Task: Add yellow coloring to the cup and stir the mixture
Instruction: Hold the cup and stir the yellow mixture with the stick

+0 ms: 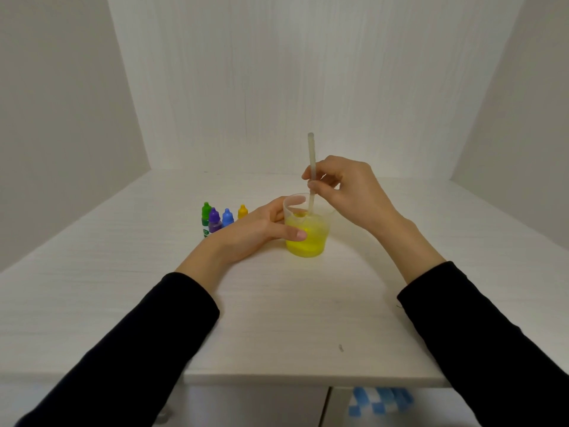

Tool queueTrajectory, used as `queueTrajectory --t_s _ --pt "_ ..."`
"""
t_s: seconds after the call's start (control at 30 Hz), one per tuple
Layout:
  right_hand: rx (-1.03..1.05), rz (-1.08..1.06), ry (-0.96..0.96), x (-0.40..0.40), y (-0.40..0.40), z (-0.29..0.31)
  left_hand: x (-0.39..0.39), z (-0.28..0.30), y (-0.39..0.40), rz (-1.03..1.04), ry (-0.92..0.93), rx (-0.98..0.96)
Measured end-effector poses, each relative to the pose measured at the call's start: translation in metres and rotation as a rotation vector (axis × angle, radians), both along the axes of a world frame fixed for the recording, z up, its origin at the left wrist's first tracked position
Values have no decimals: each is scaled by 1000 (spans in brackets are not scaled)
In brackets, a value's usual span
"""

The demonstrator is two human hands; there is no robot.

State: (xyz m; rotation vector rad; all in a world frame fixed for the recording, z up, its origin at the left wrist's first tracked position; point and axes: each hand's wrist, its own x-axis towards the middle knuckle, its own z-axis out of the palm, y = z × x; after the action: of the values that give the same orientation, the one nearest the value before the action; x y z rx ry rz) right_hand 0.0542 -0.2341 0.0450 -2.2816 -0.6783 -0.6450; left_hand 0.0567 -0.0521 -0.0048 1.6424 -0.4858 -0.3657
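A clear plastic cup (311, 241) stands near the middle of the white table, half full of bright yellow liquid. My left hand (255, 231) grips the cup from its left side, thumb across the front wall. A pale translucent stirring rod (311, 161) stands almost upright with its lower end in the liquid. My right hand (348, 192) pinches the rod just above the cup's rim. The yellow coloring bottle (242, 211) stands capped behind my left hand, to the left of the cup.
Green (205, 218), purple (214, 221) and blue (227, 217) dropper bottles stand in a cluster left of the yellow one. White walls enclose the table (292, 318) at the back and both sides. The table's front edge runs just below my forearms.
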Motion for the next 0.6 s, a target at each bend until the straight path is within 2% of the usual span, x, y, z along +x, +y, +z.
queueTrajectory --t_s 0.23,0.6 --pt "-53 17 22 -4 -5 6 2 -2 1 -3 13 -6" --pt "104 126 134 -17 -2 9 0 -1 0 -7 -3 8"
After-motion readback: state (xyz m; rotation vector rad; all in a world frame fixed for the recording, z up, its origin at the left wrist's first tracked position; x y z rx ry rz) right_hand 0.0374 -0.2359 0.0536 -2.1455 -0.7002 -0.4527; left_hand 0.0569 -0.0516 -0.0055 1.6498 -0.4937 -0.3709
